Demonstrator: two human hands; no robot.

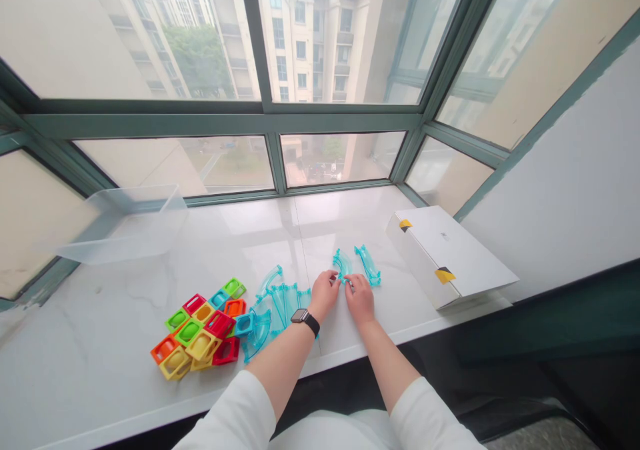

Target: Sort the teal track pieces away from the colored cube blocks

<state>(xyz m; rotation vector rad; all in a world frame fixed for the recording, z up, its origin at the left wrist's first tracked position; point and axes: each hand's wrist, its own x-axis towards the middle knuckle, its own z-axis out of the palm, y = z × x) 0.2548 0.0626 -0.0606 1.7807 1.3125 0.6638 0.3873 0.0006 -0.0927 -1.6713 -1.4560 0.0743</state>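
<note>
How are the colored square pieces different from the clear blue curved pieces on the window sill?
The colored square pieces are opaque red, yellow, green, orange and blue frames; the clear blue curved pieces are see-through arcs. The colored square pieces form a tight heap; the clear blue curved pieces spread in a fan, some apart. Both lie on the white marble sill.
</note>
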